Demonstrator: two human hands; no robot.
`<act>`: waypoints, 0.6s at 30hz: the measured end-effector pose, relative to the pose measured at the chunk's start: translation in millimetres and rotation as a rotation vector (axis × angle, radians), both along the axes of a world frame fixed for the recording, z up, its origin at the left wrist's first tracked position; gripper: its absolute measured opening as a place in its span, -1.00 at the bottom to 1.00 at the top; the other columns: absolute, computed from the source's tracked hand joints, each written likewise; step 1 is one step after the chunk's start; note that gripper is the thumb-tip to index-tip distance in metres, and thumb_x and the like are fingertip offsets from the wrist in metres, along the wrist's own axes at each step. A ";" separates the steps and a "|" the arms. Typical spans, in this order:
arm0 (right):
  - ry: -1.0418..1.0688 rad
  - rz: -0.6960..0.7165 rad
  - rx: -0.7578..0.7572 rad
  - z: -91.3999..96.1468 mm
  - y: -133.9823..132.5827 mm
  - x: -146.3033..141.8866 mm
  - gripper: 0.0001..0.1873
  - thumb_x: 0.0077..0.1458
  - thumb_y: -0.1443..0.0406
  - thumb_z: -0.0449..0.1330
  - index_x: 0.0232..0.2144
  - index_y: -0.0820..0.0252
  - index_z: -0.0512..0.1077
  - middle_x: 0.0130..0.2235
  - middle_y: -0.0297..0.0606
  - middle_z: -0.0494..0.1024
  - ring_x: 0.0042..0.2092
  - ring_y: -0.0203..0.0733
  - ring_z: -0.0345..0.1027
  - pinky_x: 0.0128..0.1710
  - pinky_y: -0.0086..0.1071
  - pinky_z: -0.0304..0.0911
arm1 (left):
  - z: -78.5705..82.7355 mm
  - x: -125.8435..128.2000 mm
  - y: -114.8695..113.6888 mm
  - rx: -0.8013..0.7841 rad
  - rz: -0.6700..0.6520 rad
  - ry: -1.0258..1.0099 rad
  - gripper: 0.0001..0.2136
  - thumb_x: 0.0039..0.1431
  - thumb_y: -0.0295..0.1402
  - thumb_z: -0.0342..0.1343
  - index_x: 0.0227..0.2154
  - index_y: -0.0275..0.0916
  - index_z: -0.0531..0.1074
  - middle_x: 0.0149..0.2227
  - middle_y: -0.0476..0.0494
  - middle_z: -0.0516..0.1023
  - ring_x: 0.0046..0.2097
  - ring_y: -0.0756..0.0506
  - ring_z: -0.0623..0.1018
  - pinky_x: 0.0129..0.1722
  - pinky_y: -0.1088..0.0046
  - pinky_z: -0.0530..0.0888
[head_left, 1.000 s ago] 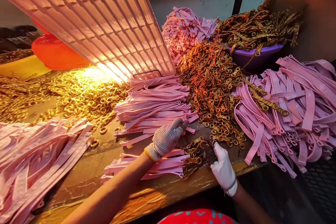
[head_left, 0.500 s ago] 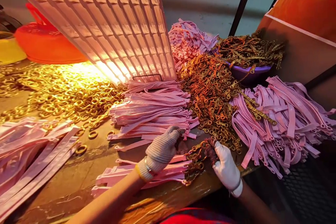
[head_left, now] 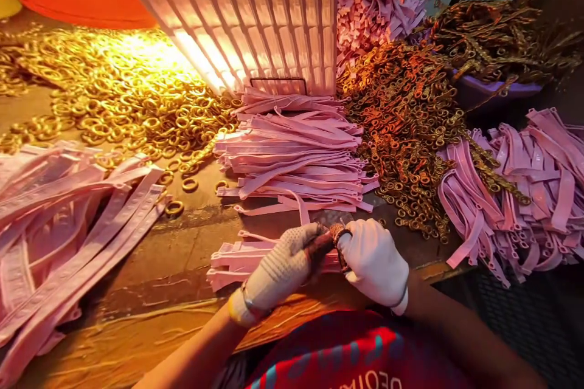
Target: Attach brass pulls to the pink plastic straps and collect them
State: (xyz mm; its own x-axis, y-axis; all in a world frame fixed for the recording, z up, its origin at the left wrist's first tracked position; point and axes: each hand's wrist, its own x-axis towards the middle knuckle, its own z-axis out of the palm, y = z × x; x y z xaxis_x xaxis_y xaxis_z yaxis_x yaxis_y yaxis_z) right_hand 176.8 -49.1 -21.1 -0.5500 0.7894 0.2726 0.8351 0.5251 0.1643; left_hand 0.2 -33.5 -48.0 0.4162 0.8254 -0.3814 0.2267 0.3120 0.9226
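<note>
Left hand and right hand meet at the near edge of the surface. The fingers of both are clenched on a metal fitting, pinched between them above the pink strap bundle.

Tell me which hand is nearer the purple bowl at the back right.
Right. The right hand lies below and left of the purple bowl; the left hand sits further left, beside the right, and both meet on a small metal piece.

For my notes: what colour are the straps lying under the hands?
Pink straps; head view.
</note>
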 end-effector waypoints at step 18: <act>-0.207 0.105 -0.631 -8.5 16.1 16.6 -0.89 0.11 0.45 0.13 -0.28 0.28 0.40 -0.40 -0.12 0.53 -0.38 -0.08 0.39 -0.46 -0.26 -0.01 | -22.6 1.6 -2.0 0.056 -0.088 0.089 -0.81 0.24 -0.25 0.06 -0.33 -0.22 0.51 -0.50 -0.06 0.53 -0.52 -0.04 0.44 -0.51 0.52 0.35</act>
